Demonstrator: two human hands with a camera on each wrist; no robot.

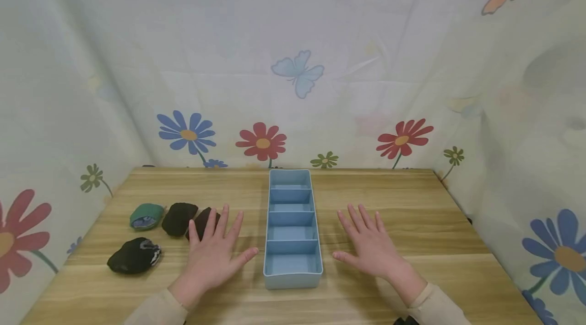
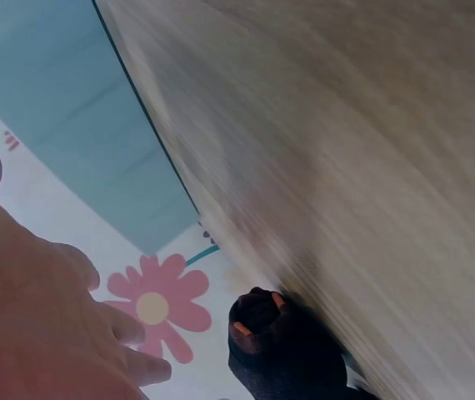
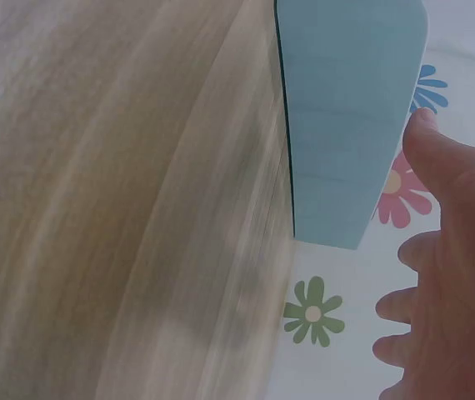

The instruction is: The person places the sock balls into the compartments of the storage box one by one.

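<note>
A long light-blue box with several compartments in a row (image 1: 293, 281) stands on the table between the hands, its compartments bare. To the left of it, my left hand (image 1: 212, 258) is held palm down with fingers spread, holding nothing. Its fingers overlap a black rolled sock bundle (image 1: 200, 222), partly hidden behind them; the left wrist view shows a dark bundle with orange marks (image 2: 283, 350). My right hand (image 1: 373, 247) is spread on the box's other side, also holding nothing. In the right wrist view its thumb overlaps the edge of the box's side wall (image 3: 346, 125).
Farther left on the wooden table (image 1: 389, 193) lie a green rolled sock bundle (image 1: 146, 214), a black one (image 1: 179, 219) and another black one with a grey patch (image 1: 133, 256). A flower-printed white cloth (image 1: 229, 86) hangs behind and along both sides.
</note>
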